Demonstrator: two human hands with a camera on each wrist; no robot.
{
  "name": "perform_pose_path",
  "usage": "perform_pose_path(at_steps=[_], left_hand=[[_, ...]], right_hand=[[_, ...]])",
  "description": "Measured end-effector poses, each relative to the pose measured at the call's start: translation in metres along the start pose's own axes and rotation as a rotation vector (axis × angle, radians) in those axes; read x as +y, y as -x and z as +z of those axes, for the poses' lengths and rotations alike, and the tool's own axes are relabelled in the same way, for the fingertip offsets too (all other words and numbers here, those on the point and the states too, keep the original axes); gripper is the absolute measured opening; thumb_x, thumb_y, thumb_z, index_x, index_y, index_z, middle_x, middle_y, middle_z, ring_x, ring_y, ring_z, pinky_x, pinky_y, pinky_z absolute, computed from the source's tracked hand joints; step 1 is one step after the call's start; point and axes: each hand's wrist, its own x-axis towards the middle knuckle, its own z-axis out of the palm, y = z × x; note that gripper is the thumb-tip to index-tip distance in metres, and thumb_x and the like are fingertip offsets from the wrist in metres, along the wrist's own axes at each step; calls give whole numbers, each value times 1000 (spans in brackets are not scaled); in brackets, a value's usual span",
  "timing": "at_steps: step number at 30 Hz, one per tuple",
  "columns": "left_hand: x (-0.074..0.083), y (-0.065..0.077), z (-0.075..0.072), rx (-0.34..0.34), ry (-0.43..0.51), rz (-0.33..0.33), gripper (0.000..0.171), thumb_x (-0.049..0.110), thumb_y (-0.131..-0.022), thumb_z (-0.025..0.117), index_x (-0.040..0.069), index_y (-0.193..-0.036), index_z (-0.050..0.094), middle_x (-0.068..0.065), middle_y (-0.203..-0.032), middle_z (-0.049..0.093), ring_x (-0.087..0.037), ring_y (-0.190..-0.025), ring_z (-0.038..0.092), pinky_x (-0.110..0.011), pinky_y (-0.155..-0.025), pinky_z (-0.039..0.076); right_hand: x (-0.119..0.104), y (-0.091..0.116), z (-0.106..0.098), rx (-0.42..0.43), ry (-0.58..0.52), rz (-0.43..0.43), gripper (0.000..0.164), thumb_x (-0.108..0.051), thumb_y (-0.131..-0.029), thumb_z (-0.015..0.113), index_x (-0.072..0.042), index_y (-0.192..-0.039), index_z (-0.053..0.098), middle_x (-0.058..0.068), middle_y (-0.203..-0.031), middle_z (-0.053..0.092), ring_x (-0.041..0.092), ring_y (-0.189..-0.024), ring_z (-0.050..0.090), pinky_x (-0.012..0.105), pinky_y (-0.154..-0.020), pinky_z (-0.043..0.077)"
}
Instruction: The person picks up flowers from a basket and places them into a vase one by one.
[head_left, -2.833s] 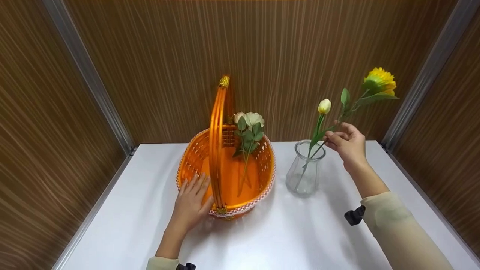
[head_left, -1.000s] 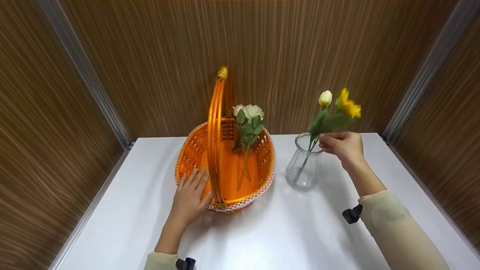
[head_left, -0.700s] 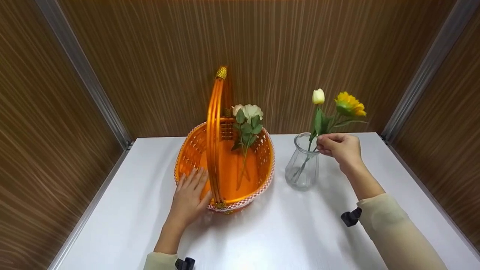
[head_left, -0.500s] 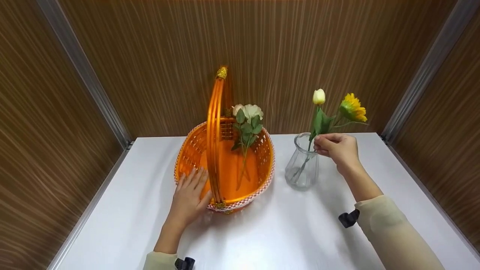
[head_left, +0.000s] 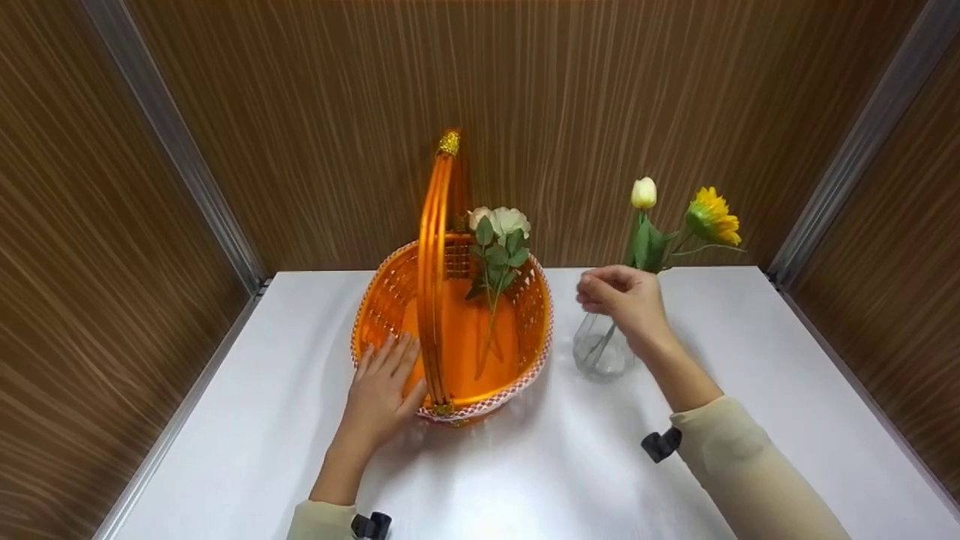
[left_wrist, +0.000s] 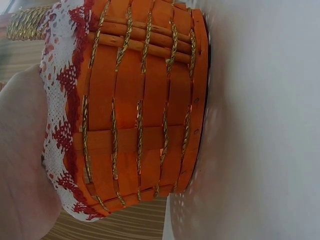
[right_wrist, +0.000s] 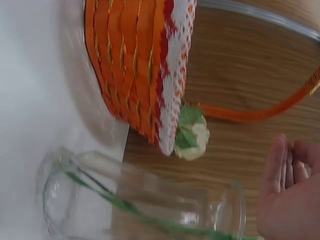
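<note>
My left hand rests on the near left rim of an orange woven basket, fingers straight and reaching inside. In the left wrist view, its palm lies against the white and red lace trim. My right hand is raised in front of the glass vase's neck, loosely curled and holding nothing. The glass vase is partly hidden behind that hand. A pale yellow tulip and a yellow sunflower stand in it, the sunflower leaning right. Cream roses with green leaves lean inside the basket.
The basket's tall orange handle arches up near my left hand. Beneath everything is a white table, backed by a brown wood-grain wall. More wood-grain panels with metal corner strips stand at both sides.
The right hand lowered the sunflower's stem into the vase beside the tulip, let go, and moved left across the vase's neck. The left hand has stayed on the basket.
</note>
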Motion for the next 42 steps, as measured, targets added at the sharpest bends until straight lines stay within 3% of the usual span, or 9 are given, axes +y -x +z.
perform_pose_path(at_steps=[4, 10, 18, 22, 27, 29, 35, 38, 42], left_hand=[[1, 0, 1, -8, 6, -6, 62, 40, -100, 48, 11, -154, 40, -8, -159, 38, -34, -148, 31, -59, -120, 19], [3, 0, 3, -31, 10, -9, 62, 41, -101, 47, 11, -154, 39, -8, -160, 36, -35, -148, 30, -58, -121, 17], [3, -1, 0, -24, 9, -14, 60, 41, -101, 47, 12, -153, 41, -9, -158, 39, -36, -147, 33, -59, -120, 19], [2, 1, 0, -35, 8, -22, 61, 42, -101, 46, 12, -153, 41, -9, -158, 39, -35, -147, 33, -58, -120, 19], [1, 0, -1, -48, 3, -27, 61, 43, -102, 44, 13, -154, 39, -8, -159, 37, -34, -149, 30, -57, -121, 17], [0, 0, -1, -50, 0, -26, 61, 42, -102, 44, 13, -155, 38, -7, -159, 37, -34, -149, 29, -57, -121, 17], [0, 0, -1, -49, 4, -25, 61, 42, -101, 45, 12, -154, 38, -9, -159, 37, -34, -149, 29, -56, -122, 16], [0, 0, -1, -51, 10, -24, 62, 42, -101, 45, 12, -155, 38, -10, -159, 38, -35, -149, 30, -56, -121, 16], [-1, 0, -1, -44, 2, -20, 62, 42, -101, 45, 12, -154, 38, -11, -158, 39, -37, -147, 32, -57, -121, 17]], right_hand=[[8, -1, 22, -69, -25, 15, 33, -14, -93, 71, 11, -112, 65, 11, -92, 74, 19, -80, 73, 35, -77, 61], [22, -9, 50, -76, -170, 165, 19, -11, -97, 64, 2, -111, 66, 9, -93, 73, 20, -83, 72, 36, -82, 60], [41, -14, 87, -50, -380, 308, 30, -2, -99, 55, 9, -126, 56, 10, -95, 72, 18, -81, 70, 31, -81, 60], [47, -19, 101, -33, -445, 372, 33, -5, -101, 50, 5, -133, 54, 7, -96, 70, 16, -84, 68, 34, -91, 57], [49, -29, 113, 5, -511, 450, 39, -11, -105, 46, -1, -142, 50, 16, -124, 63, 22, -104, 65, 37, -102, 51], [50, -33, 117, 15, -531, 483, 41, -13, -105, 47, -3, -144, 48, 16, -127, 60, 24, -110, 63, 37, -104, 50], [57, -42, 124, 49, -586, 535, 46, -17, -104, 50, -3, -148, 45, 18, -142, 54, 19, -99, 65, 37, -107, 47], [62, -45, 125, 55, -631, 566, 48, -20, -104, 49, -2, -149, 43, 19, -151, 46, 24, -115, 61, 39, -110, 44], [66, -49, 126, 48, -659, 584, 54, -23, -104, 47, -2, -152, 35, 18, -156, 40, 31, -141, 42, 41, -116, 36]])
